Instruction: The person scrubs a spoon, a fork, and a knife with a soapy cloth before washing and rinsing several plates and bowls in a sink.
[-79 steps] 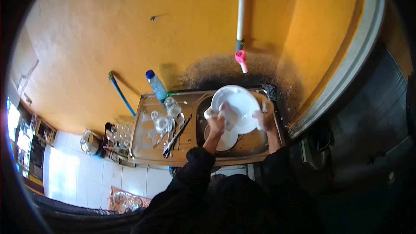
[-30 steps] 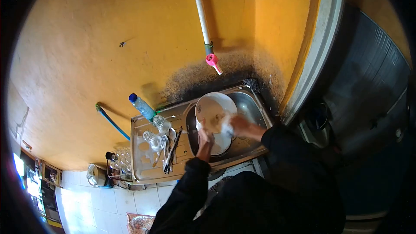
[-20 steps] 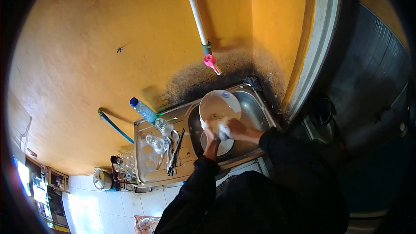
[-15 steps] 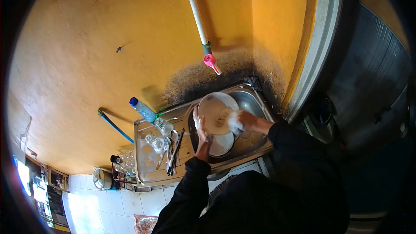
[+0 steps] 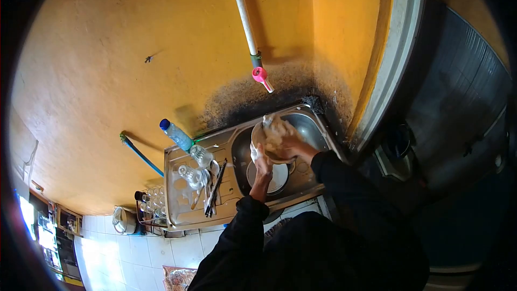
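Observation:
My left hand [image 5: 262, 163] grips the near left side of a pale bowl [image 5: 259, 133], fingers around its rim, holding it tilted above the sink basin [image 5: 311, 125]. My right hand [image 5: 291, 147] is at the bowl's inside, smeared by motion. A white, foamy sponge showed in it a moment ago; now hand and suds hide it. Foam streaks the inside of the bowl and my left fingers. Below, a white dish [image 5: 278, 178] lies in the basin, partly covered by the bowl and my left hand.
On the drainboard [image 5: 177, 205] lie glass mugs [image 5: 201, 156], spoons and dark chopsticks [image 5: 216, 188]. A blue-capped bottle [image 5: 176, 135] stands at the back edge. A pink-handled tap [image 5: 260, 74] hangs above the basin. A rack of glasses [image 5: 155, 202] stands to the left.
The bowl has moved slightly right and tipped, with my left hand following. My right hand has shifted from the bowl's right edge into its inside. More of the basin's dish is covered differently.

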Demonstrator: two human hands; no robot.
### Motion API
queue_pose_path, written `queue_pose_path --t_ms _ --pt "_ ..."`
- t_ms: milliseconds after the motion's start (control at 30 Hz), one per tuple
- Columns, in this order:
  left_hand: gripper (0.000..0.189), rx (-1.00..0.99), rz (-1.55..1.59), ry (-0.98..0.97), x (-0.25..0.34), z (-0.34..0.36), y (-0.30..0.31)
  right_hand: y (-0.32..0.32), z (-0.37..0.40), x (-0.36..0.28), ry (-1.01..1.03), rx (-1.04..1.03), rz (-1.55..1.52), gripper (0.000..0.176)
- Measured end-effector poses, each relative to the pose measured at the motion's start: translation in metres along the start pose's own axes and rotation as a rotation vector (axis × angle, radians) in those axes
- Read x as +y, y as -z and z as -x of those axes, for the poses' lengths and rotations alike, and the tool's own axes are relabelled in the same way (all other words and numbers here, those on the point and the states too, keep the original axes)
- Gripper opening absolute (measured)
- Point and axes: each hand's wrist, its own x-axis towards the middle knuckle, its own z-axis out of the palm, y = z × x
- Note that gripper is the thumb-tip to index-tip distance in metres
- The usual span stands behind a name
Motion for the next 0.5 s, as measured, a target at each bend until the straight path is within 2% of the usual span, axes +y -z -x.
queue_pose_path --t_ms 33,67,100,133,167,200,233,267,300,333,367,400,467,500 --pt "0.029 -0.002 -0.170 0.003 -0.002 -0.001 0.004 -0.005 -0.005 -0.001 -0.104 -0.175 0.072 0.040" --pt "0.031 -0.004 -0.339 0.004 -0.001 -0.003 0.004 -0.011 -0.004 0.002 -0.107 -0.170 0.079 0.040" --pt "0.035 0.008 0.124 0.149 0.010 0.001 -0.003 -0.021 -0.002 0.003 -0.004 -0.059 -0.089 0.041" --pt "0.035 0.007 0.120 0.149 0.012 0.004 0.002 -0.040 -0.001 0.006 0.101 0.049 -0.262 0.041" --pt "0.032 -0.002 -0.128 0.039 0.016 0.006 0.008 -0.106 -0.027 0.074 -0.056 -0.121 0.049 0.038" --pt "0.030 -0.012 -0.376 -0.074 0.020 0.004 0.011 -0.082 -0.014 0.063 -0.050 -0.116 0.053 0.038" --pt "0.034 0.088 -0.416 0.090 0.053 0.019 -0.008 -0.036 0.012 0.036 0.013 0.282 0.236 0.039" --pt "0.034 0.094 -0.414 0.086 0.051 0.017 -0.003 -0.005 0.026 0.021 0.080 0.678 0.414 0.043" --pt "0.035 0.029 -0.262 0.065 0.047 0.015 0.006 -0.002 0.023 0.031 0.088 0.675 0.418 0.043" --pt "0.036 -0.033 -0.112 0.048 0.042 0.014 0.017 -0.005 0.019 0.042 -0.001 0.578 -0.149 0.039" --pt "0.037 -0.156 -0.224 -0.003 0.055 0.018 0.023 -0.012 0.018 0.042 -0.100 0.440 -0.721 0.035" --pt "0.037 -0.151 -0.227 0.003 0.055 0.024 0.025 -0.019 0.018 0.042 -0.102 0.433 -0.726 0.035" --pt "0.035 -0.105 0.252 0.234 0.052 0.028 0.023 -0.025 0.019 0.042 -0.036 0.463 -1.161 0.020" --pt "0.033 0.030 0.468 0.465 0.039 0.025 0.024 -0.033 0.021 0.030 -0.120 0.598 -1.248 0.017"
